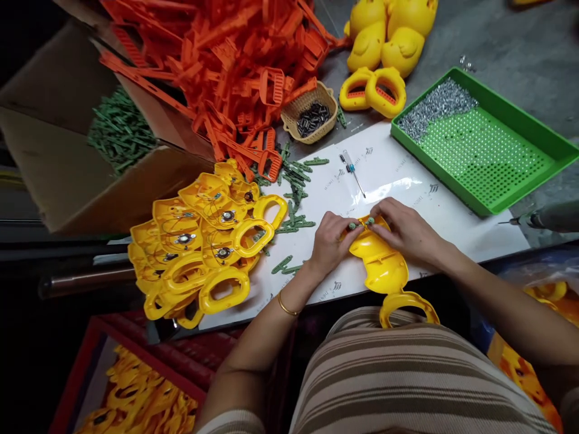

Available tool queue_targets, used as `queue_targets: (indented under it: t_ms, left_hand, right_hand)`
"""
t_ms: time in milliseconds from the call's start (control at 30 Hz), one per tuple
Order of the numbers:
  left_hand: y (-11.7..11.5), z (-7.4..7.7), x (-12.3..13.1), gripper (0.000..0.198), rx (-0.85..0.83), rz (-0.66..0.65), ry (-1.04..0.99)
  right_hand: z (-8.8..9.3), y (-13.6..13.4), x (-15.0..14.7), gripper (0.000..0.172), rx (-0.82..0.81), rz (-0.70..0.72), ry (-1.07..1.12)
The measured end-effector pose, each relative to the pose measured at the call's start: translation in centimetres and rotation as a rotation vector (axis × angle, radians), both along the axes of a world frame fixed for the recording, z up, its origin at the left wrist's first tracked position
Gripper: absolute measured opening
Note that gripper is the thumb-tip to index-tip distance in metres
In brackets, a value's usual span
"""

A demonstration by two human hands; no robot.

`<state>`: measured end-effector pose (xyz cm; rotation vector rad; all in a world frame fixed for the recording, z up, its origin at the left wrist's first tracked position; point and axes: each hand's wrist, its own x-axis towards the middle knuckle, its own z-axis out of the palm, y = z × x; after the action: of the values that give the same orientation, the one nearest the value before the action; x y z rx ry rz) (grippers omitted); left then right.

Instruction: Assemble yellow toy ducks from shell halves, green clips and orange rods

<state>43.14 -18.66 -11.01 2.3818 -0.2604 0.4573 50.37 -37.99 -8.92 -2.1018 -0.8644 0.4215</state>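
A yellow plastic toy shell half [384, 268] lies hollow side up at the table's front edge, its ring handle [409, 301] reaching over the edge toward my striped shirt. At its far end, my left hand [333, 238] pinches a small green plastic piece [352, 226] between thumb and finger. Just to the right, my right hand [402, 229] pinches a second small green piece [371, 221]. Both pieces are at the shell's far end; my fingers cover most of them. I cannot tell whether they are seated in it.
Left are stacked yellow shells [199, 235] with wires and loose green pieces [294, 223]. Behind lie orange parts [226, 66], a basket [332, 123] of dark cylinders, a screwdriver [356, 178] and finished yellow toys [389, 36]. A green tray [520, 187] holds screws; a power driver [552, 218] points inward.
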Motion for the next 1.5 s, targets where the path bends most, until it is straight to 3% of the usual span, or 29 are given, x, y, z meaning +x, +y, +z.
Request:
queue_targets:
  t_ms: [133,233,300,400,500,567,667,767,900,1033,1133,1167,1267,1333,1433,1500]
  left_hand:
    - [-0.5,0.6,-0.7,0.016,-0.015,-0.009,-0.05]
    - [0.7,1.3,-0.7,0.046,-0.01,0.029,-0.006]
    - [3.1,2.1,0.3,0.045,0.071,0.17,0.091]
    - [8.4,3.3,3.3,0.026,0.225,0.489,0.191]
    - [13.0,3.7,6.8,0.033,0.302,0.644,0.287]
    - [14.6,3.4,8.4,0.035,0.34,0.69,0.368]
    - [15.1,2.8,9.4,0.026,0.366,0.722,0.431]
    - [15.1,2.8,9.6,0.018,0.346,0.73,0.435]
    - [15.4,4.7,8.7,0.021,0.239,0.746,0.33]
    - [13.0,7.2,5.0,0.03,0.075,0.745,0.131]
    - [7.7,7.1,0.6,0.024,-0.264,0.54,-0.101]
    - [5.5,6.8,-0.7,0.018,-0.268,0.432,-0.163]
    - [-0.8,5.5,-3.5,0.019,-0.072,-0.037,-0.195]
    - [-4.0,5.1,-4.2,0.018,-0.022,-0.222,-0.197]
    - [-5.6,4.9,-3.9,0.021,-0.069,-0.32,-0.247]
    - [-4.6,4.7,-3.5,0.027,-0.095,-0.21,-0.269]
  right_hand:
    - [-0.7,-0.3,-0.4,0.011,0.085,-0.027,-0.015]
    - [-1.4,-0.2,-0.4,0.014,0.091,-0.055,-0.029]
    - [-1.8,0.0,-0.3,0.015,0.077,-0.077,-0.036]
    - [-2.1,0.4,-0.5,0.02,0.076,-0.124,-0.034]
    - [-2.3,0.4,-0.9,0.031,0.131,-0.141,-0.041]
    - [-2.4,0.1,-1.1,0.041,0.154,-0.136,-0.056]
    - [-2.3,-0.7,-1.5,0.051,0.148,-0.117,-0.072]
    - [-2.0,-1.6,-1.5,0.05,0.14,-0.121,-0.063]
    - [-1.3,-2.6,-1.3,0.044,0.158,-0.147,-0.073]
    - [-0.1,-2.5,-0.8,0.029,0.276,-0.237,-0.093]
    - [1.7,-1.2,-0.5,0.023,0.397,-0.283,0.135]
    - [2.4,-0.6,-0.4,0.026,0.449,-0.274,0.247]
    - [4.6,1.3,-0.3,0.055,0.589,-0.147,0.517]
    - [5.7,1.9,-0.5,0.063,0.599,-0.084,0.594]
    - [6.7,0.9,-1.3,0.056,0.581,-0.154,0.57]
    - [6.9,-0.9,-2.1,0.057,0.571,-0.278,0.498]
